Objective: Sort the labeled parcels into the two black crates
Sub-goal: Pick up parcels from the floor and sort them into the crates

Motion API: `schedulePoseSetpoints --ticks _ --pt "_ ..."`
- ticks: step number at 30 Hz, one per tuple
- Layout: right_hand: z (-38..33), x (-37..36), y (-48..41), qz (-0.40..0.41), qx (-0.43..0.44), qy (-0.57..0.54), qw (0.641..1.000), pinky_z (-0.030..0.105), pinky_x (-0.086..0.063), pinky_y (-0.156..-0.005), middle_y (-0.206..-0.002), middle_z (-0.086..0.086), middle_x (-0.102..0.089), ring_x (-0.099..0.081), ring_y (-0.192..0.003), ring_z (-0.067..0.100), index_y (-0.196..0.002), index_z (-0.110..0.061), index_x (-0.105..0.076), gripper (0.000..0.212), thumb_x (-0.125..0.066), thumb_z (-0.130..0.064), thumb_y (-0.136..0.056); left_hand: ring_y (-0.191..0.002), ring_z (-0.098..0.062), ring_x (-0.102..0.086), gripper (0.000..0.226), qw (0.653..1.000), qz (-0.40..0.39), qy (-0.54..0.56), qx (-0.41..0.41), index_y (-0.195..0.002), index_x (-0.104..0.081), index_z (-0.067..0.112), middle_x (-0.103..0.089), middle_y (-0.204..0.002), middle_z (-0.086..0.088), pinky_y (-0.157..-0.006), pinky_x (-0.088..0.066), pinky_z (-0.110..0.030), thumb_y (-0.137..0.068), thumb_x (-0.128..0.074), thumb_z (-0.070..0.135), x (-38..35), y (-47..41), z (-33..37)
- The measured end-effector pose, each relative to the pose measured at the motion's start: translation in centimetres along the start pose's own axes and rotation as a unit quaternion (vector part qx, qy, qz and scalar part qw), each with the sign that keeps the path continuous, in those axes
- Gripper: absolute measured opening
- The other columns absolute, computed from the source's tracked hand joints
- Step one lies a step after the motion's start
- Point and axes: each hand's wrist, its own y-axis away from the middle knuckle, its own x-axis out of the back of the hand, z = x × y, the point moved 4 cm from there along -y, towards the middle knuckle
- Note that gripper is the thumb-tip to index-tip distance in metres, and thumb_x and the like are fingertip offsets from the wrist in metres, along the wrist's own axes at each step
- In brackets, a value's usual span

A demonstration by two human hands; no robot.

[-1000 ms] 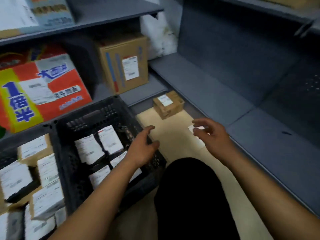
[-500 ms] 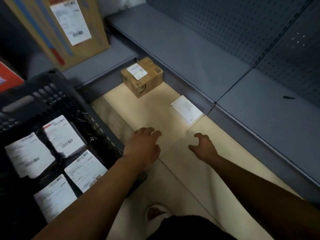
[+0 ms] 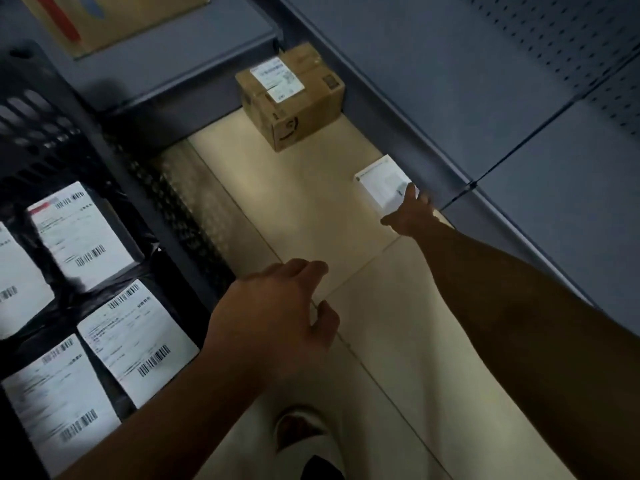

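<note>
**A:** How far along is the sorting?

**B:** Well on, I'd judge. The black slatted plastic crate [image 3: 52,109] on the left holds several black bags with white barcode labels [image 3: 136,344], lying label-up (the second crate is out of view).

**A:** What's left?

**B:** Two parcels on the beige floor [image 3: 298,209]. A small brown cardboard box with a white label [image 3: 291,98] sits at the far end. A flat white parcel [image 3: 381,183] lies on the right, just beside the grey metal shelf [image 3: 540,209].

**A:** And the hands?

**B:** The right hand [image 3: 412,213] is stretched out, thumb apart, fingertips touching the white parcel's near edge, with no grip yet. The left hand [image 3: 277,320] hovers near the crate, fingers loosely curled, holding nothing.
</note>
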Motion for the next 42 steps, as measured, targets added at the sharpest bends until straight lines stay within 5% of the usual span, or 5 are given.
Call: schedulePoseSetpoints --ticks 10,19,24,30,42 --pt "1.8 -4.7 4.1 0.033 0.055 0.160 0.985 0.058 -0.018 -0.116 -0.159 0.017 -0.010 -0.012 -0.147 0.042 -0.156 -0.039 -0.004 0.096 -0.062 -0.064 -0.084 -0.067 -0.013 -0.067 0.051 0.999 0.035 -0.002 -0.003 -0.119 -0.067 0.023 -0.071 -0.090 0.009 -0.056 -0.054 -0.027 -0.078 -0.047 0.046 -0.1 -0.3 0.0" --pt "3.6 -11.8 20.9 0.009 -0.005 -0.209 0.978 0.045 -0.047 -0.097 -0.143 0.017 -0.036 -0.044 -0.121 0.034 -0.148 -0.031 -0.039 0.092 -0.086 -0.045 -0.070 -0.081 -0.019 -0.067 0.055 1.000 0.019 0.007 0.015 -0.128 -0.058 0.027 -0.068 -0.094 0.006 -0.067 -0.051 -0.029 -0.080 -0.045 0.051 0.4 0.1 -0.1" --pt "0.7 -4.6 25.4 -0.198 -0.166 -0.701 0.664 0.038 -0.053 -0.079 -0.128 0.017 -0.058 -0.061 -0.104 0.033 -0.126 -0.021 -0.064 0.061 -0.079 -0.035 -0.069 -0.101 -0.015 -0.065 0.052 0.997 0.004 0.060 0.040 -0.136 -0.055 0.031 -0.066 -0.120 0.010 -0.083 -0.049 -0.026 -0.087 -0.056 0.048 0.4 0.4 -0.3" --pt "-2.3 5.5 32.7 -0.302 -0.069 -0.788 0.532 0.055 -0.041 -0.103 -0.136 0.027 -0.056 -0.054 -0.123 0.046 -0.127 -0.013 -0.068 0.059 -0.066 -0.047 -0.079 -0.073 0.002 -0.064 0.014 0.927 0.108 0.352 0.073 -0.097 -0.076 0.021 -0.071 -0.090 0.016 -0.076 -0.055 -0.030 -0.088 -0.067 0.014 3.8 2.5 -1.1" --pt "-23.6 13.1 52.1 -0.497 0.121 -0.510 0.692 0.064 -0.044 -0.102 -0.128 0.029 -0.061 -0.061 -0.115 0.050 -0.134 -0.018 -0.063 0.066 -0.060 -0.054 -0.078 -0.087 -0.021 -0.065 0.019 0.691 0.346 0.555 0.308 -0.096 -0.072 0.017 -0.074 -0.089 -0.001 -0.079 -0.050 -0.033 -0.097 -0.056 0.008 17.4 38.1 -13.3"
